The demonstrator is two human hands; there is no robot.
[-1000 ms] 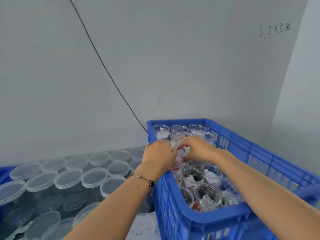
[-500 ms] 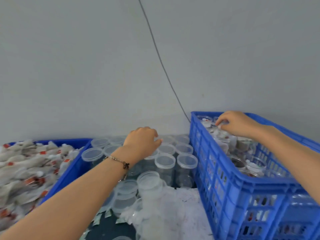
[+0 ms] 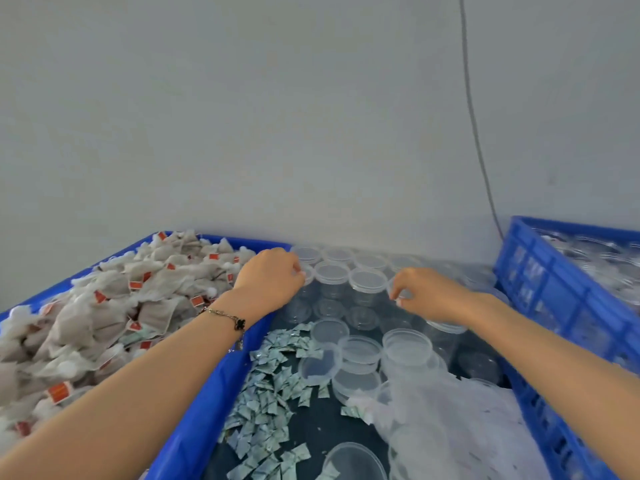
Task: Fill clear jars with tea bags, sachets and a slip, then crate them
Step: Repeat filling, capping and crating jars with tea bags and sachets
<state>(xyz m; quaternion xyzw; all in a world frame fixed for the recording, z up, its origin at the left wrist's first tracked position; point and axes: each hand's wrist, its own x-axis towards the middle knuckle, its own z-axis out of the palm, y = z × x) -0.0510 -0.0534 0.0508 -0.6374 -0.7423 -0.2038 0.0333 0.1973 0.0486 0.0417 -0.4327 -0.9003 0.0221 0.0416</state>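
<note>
While both hands' fingers curl over lidded jars (image 3: 367, 282), blue bin (image 3: 207, 403) holds tea bags (image 3: 114, 306); grip unclear.

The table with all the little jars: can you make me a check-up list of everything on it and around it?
Surface: dark table top, mostly covered.
Job's things: clear plastic lidded jars in rows by the wall; white tea bags with red tags heaped in a blue tray; small pale-green sachets scattered; white paper slips in a pile; blue slatted crate on the right, its contents blurred.
Clutter: loose clear lids near the front.
Hands: left hand touching a jar at the rows' left end; right hand, fingers curled, over the jars; grip unclear.
Cables: thin dark cable down the wall.
Surroundings: plain grey wall.
</note>
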